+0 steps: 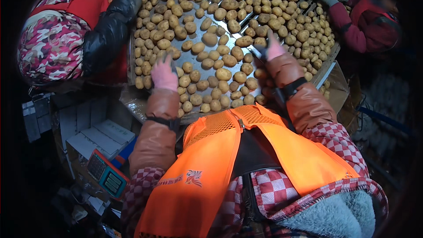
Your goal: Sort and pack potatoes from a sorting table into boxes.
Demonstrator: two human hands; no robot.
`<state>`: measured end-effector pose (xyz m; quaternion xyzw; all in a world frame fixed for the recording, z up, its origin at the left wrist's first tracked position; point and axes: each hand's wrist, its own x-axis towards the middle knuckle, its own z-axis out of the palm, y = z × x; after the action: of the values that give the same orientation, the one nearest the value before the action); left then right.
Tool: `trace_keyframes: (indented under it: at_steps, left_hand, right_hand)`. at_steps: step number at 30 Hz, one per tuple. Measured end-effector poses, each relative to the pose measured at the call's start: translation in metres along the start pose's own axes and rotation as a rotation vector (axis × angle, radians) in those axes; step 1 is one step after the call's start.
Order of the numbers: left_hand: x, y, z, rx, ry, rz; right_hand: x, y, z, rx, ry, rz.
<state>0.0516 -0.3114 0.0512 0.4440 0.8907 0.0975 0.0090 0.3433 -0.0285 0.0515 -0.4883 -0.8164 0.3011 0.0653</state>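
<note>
Potatoes, loose: dense across the worktop, sparser at centre; work apparently unfinished, plenty left. Left hand: pink-gloved, among potatoes, grip not discernible. Right hand: likewise gloved, grip equally unclear.

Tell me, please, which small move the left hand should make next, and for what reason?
I would probably move the left hand slightly inward, toward the potatoes between the two hands. They lie loosely in one layer, with bare metal table showing in gaps, so single ones seem easier to reach there than in the denser spread farther away.
</note>
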Motion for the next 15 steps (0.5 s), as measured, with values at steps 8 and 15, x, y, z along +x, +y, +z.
trace_keyframes:
  at_steps: [8, 15]
  left_hand:
    - [0.073, 0.04, 0.015, 0.212, -0.46, -0.051]
    - [0.08, 0.072, -0.016, -0.468, -0.402, -0.17]
  right_hand:
    - [-0.059, -0.038, 0.012, -0.189, -0.383, -0.366]
    - [-0.023, -0.057, -0.018, 1.026, -0.483, 0.243]
